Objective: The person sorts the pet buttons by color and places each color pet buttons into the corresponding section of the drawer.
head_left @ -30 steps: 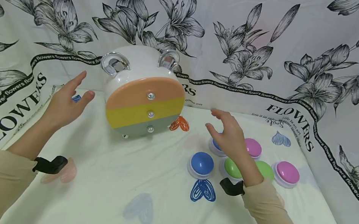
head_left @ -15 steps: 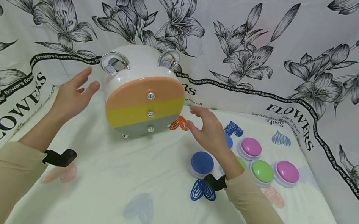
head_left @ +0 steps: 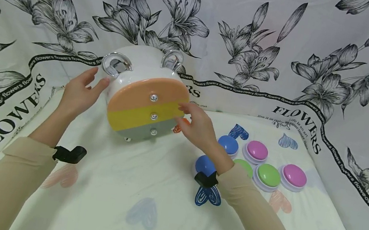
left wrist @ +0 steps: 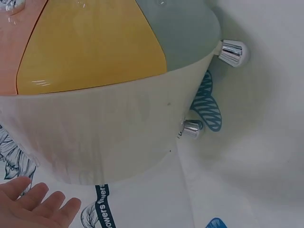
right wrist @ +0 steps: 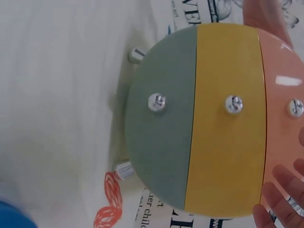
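A round white drawer box (head_left: 135, 61) stands on short silver feet, its front divided into orange, yellow and grey-green drawers with silver knobs. Two chrome rings (head_left: 117, 64) sit on its top like alarm clock bells. My left hand (head_left: 83, 93) is beside the box's left side, thumb and fingers spread, near the left ring. In the left wrist view, the fingers of the left hand (left wrist: 40, 204) are extended close to the white side wall (left wrist: 109, 128). My right hand (head_left: 198, 127) overlaps the right end of the yellow drawer (head_left: 134, 118), fingers loosely bent, holding nothing.
Right of the box are several round push buttons: blue (head_left: 228, 144), pink (head_left: 257, 150) and green (head_left: 269, 175), with another pink button (head_left: 294, 175) farthest right. A white cloth (head_left: 105, 198) printed with hearts covers the table. A flower-printed curtain (head_left: 213, 13) hangs behind the box.
My right hand has moved left from over the buttons to the box's right edge. The left hand has come slightly up and right toward the box. The box has stayed in place.
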Action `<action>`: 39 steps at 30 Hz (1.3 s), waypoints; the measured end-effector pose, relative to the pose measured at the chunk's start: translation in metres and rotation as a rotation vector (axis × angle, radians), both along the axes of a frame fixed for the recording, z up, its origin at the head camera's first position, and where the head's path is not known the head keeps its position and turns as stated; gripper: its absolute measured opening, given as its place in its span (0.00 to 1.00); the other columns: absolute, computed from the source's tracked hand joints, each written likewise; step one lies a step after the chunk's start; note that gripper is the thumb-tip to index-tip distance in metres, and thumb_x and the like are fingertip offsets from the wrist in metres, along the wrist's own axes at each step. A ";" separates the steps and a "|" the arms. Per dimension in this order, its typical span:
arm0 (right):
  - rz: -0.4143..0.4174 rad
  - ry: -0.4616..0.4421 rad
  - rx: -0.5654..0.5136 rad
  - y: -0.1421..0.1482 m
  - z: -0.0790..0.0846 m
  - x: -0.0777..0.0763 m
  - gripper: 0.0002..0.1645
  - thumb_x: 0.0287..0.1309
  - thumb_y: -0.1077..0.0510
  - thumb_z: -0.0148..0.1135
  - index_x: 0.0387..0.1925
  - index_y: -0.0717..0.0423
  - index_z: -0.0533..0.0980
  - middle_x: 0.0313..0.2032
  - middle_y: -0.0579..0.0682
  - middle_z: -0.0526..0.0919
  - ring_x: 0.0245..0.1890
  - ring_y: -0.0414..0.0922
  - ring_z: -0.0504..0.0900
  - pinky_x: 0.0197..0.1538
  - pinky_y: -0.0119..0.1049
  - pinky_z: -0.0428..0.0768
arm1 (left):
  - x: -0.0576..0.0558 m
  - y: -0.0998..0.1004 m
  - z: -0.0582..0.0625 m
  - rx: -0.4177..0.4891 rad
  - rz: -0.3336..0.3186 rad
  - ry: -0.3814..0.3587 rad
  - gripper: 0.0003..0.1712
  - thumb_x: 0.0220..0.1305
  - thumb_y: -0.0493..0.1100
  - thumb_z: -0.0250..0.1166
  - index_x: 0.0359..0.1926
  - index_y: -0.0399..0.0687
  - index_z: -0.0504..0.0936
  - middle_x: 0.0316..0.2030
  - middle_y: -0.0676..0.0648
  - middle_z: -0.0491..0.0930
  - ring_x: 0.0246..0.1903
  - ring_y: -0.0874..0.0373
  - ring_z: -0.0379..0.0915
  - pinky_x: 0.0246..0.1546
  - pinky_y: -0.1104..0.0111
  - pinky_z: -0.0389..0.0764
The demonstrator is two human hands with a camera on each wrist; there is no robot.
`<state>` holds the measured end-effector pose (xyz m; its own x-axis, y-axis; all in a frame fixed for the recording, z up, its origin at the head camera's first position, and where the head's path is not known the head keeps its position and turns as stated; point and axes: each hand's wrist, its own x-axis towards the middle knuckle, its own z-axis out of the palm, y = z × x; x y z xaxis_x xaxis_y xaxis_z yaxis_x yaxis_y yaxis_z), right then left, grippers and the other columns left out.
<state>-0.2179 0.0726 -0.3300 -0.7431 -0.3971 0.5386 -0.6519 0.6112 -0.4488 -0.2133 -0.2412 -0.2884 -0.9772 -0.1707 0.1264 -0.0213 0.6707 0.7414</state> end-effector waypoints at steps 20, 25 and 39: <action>0.045 -0.044 -0.133 -0.052 0.010 -0.003 0.20 0.51 0.54 0.60 0.46 0.53 0.69 0.40 0.43 0.77 0.39 0.37 0.75 0.38 0.25 0.75 | -0.008 0.017 0.006 0.108 0.000 -0.018 0.43 0.52 0.71 0.45 0.66 0.62 0.48 0.65 0.48 0.50 0.64 0.51 0.44 0.57 0.50 0.58; 0.058 -0.049 -0.171 -0.061 0.013 -0.005 0.19 0.50 0.55 0.60 0.44 0.54 0.69 0.38 0.44 0.78 0.37 0.35 0.76 0.38 0.21 0.73 | -0.011 0.020 0.006 0.118 0.026 -0.001 0.41 0.51 0.71 0.45 0.65 0.63 0.52 0.64 0.48 0.53 0.64 0.53 0.44 0.57 0.50 0.58; -0.181 0.009 -0.118 -0.082 0.016 -0.007 0.19 0.46 0.46 0.61 0.35 0.50 0.66 0.28 0.40 0.78 0.26 0.33 0.75 0.25 0.23 0.69 | -0.014 0.023 0.007 0.108 0.055 -0.020 0.43 0.50 0.72 0.46 0.64 0.59 0.55 0.64 0.47 0.54 0.64 0.52 0.43 0.57 0.50 0.57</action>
